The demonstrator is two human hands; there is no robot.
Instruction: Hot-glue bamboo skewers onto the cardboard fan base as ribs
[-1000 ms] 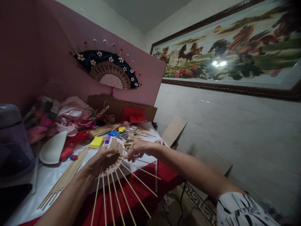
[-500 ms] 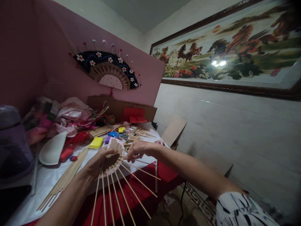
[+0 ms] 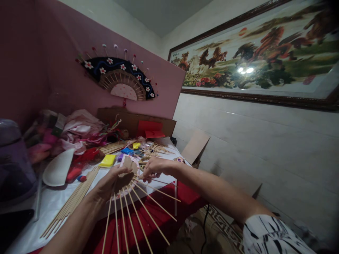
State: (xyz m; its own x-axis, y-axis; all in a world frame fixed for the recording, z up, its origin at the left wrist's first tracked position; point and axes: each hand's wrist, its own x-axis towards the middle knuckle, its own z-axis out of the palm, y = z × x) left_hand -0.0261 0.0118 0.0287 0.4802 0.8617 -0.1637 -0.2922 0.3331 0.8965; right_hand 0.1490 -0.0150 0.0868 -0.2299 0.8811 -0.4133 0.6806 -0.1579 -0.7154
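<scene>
A round cardboard piece (image 3: 130, 165) with a pale, patterned rim is gripped by my left hand (image 3: 116, 178), thumb on top. Several thin wooden sticks (image 3: 136, 215) fan out from its lower edge toward me. At the piece's right edge, my right hand (image 3: 152, 170) has its fingers pinched together by the base of the rightmost sticks; the fingertips seem to press a stick there, though the exact contact is hard to see. A bundle of loose sticks (image 3: 71, 201) lies on the white table covering left of my left hand.
Yellow packet (image 3: 107, 161), blue packet (image 3: 127, 151) and white dish (image 3: 58, 167) lie beyond my hands. A purple container (image 3: 16, 158) stands far left. Pink cloth (image 3: 82, 123) is heaped behind. A decorated fan (image 3: 119, 77) hangs on the pink board. Red cloth (image 3: 185, 194) covers the table's edge.
The view has shifted very slightly. Both hands keep their hold and position, with no clear movement of the cardboard piece or sticks.
</scene>
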